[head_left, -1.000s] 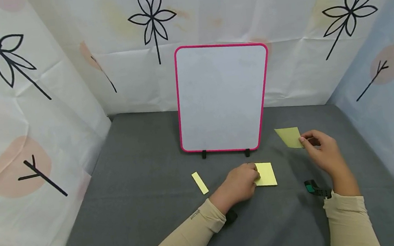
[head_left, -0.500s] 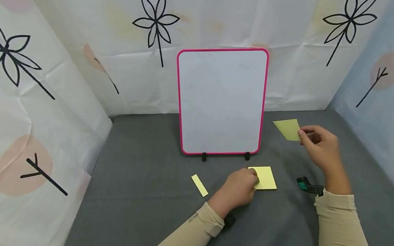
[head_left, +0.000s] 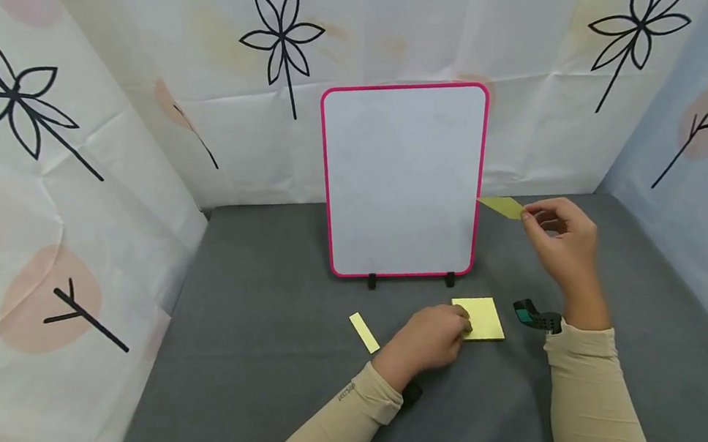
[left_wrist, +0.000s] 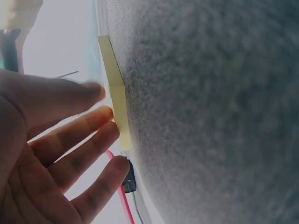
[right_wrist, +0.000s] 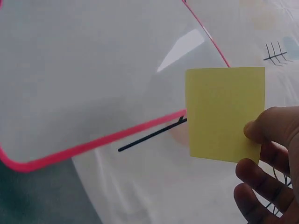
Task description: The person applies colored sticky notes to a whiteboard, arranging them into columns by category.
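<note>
Head view, and the right hand (head_left: 562, 243) is up off the table (head_left: 255, 277), thumb and fingers nearly closed, pinching a yellow note (head_left: 505, 205) by its edge! The note sits in the air just right of the board (head_left: 408, 177), one corner lining up with the pink frame; whether the two touch, I can't tell.

Over to the right wrist view: thumb on the face of the note near a lower corner, fingers bent behind and below, the sheet standing flat and square in front of the frame's edge.

Down low, the left hand (head_left: 431, 337) is at the pad (head_left: 484, 319), which lies on the table in front of the board. Left wrist view shows its fingers loosely spread and fairly straight, fingertips at the pad, thumb close by, no grip round it.

Left of that hand, a thin yellow strip (head_left: 364, 332) lies aslant on the table, well apart from the pad. The board stands upright on small black feet (head_left: 450, 280), and behind it all hangs a pale curtain (head_left: 383, 26) with black flower drawings.
</note>
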Action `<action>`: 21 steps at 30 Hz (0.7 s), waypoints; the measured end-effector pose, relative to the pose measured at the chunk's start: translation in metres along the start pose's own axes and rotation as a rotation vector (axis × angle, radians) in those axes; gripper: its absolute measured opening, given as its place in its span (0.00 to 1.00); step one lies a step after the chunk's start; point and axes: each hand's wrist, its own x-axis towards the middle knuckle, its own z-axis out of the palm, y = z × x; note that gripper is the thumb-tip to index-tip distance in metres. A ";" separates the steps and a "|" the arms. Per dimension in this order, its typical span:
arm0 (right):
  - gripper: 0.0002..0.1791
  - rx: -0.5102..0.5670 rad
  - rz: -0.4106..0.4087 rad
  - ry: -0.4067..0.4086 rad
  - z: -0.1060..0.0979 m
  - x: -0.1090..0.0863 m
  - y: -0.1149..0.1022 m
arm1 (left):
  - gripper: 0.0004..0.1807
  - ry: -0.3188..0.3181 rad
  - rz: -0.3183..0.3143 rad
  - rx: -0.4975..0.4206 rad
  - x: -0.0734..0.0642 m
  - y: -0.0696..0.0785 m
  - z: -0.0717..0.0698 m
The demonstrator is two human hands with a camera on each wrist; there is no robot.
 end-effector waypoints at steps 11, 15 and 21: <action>0.06 0.157 -0.094 0.134 0.031 0.018 -0.057 | 0.17 -0.033 0.023 -0.032 0.001 -0.004 -0.004; 0.06 0.192 -0.105 0.148 0.041 0.023 -0.065 | 0.16 0.006 0.018 -0.045 -0.001 -0.009 -0.008; 0.06 0.237 -0.126 0.179 0.056 0.036 -0.071 | 0.13 0.075 -0.023 -0.074 -0.004 -0.025 -0.015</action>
